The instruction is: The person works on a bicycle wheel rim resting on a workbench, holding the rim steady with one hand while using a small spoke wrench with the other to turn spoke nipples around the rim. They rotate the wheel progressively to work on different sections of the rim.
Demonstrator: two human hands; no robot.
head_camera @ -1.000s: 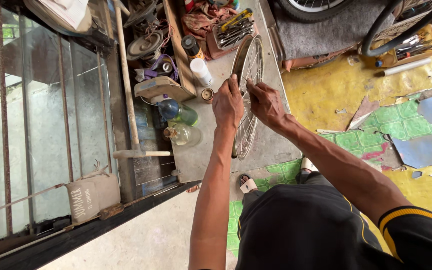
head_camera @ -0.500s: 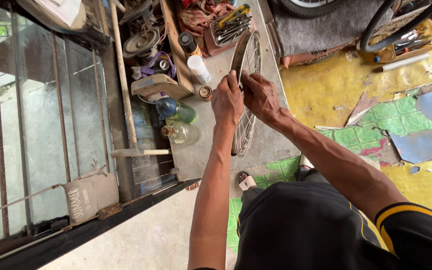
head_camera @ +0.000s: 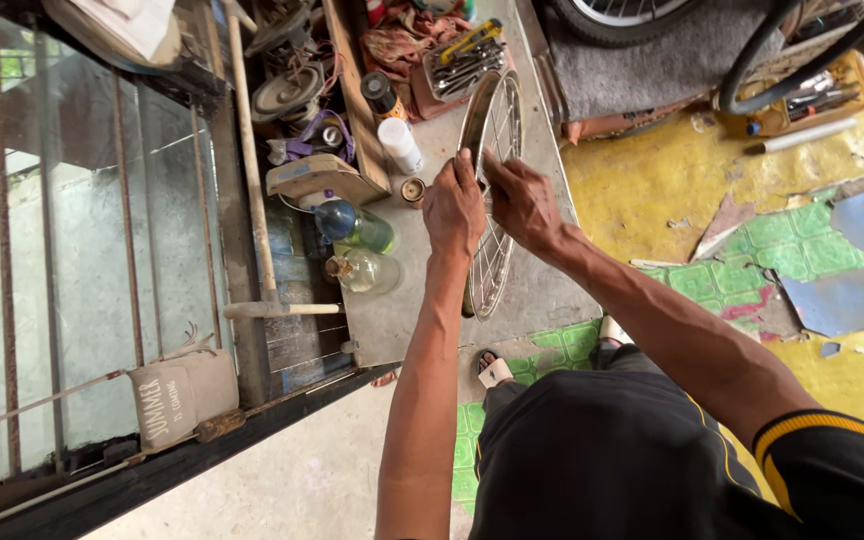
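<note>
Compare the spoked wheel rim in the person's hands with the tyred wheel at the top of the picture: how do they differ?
The spoked wheel rim is bare metal with no tyre; the tyred wheel wears a black tyre. The rim is seen whole, standing on edge on the concrete, gripped by the left hand and right hand; the tyred wheel is cut off by the frame and untouched. Both have thin metal spokes.

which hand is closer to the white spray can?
Left. The left hand grips the spoked wheel rim on the side facing the white spray can; the right hand is beyond it.
</note>
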